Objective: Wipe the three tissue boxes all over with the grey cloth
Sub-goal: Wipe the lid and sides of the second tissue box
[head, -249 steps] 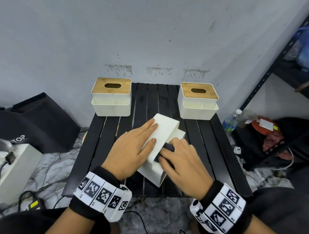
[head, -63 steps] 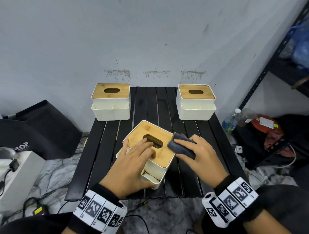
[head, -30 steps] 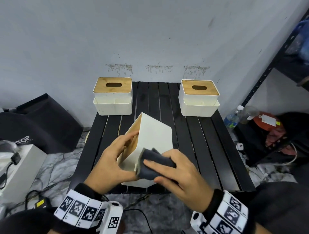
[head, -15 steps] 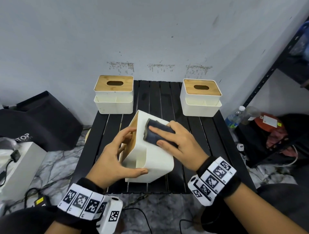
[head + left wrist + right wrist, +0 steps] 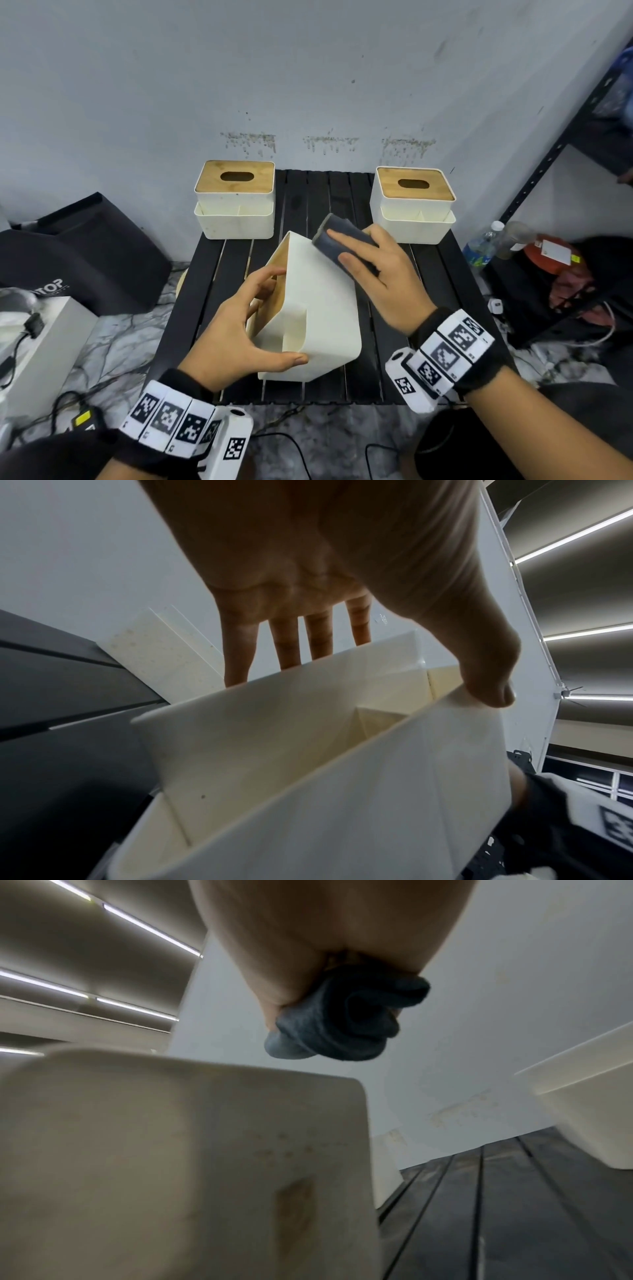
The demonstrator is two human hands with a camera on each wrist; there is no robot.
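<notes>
The middle tissue box (image 5: 318, 308) is white with a wooden lid and lies tipped on its side on the black slatted table (image 5: 435, 308), lid facing left. My left hand (image 5: 281, 318) grips it, thumb on the near white edge (image 5: 489, 691) and fingers on the lid side. My right hand (image 5: 359, 260) holds the folded grey cloth (image 5: 334, 240) against the box's far upper edge. In the right wrist view the cloth (image 5: 342, 1020) is bunched under the palm above the box (image 5: 171, 1150). Two more tissue boxes stand upright at the back left (image 5: 236, 202) and back right (image 5: 414, 205).
A grey wall rises close behind the table. A black bag (image 5: 78, 253) and a white case (image 5: 37, 346) sit on the floor at the left. A water bottle (image 5: 481, 246) and a black metal rack (image 5: 561, 144) stand at the right. Cables lie on the marble floor.
My right hand has slid the cloth away from me along the box's upper face to its far edge. The left hand keeps its grip on the tipped box.
</notes>
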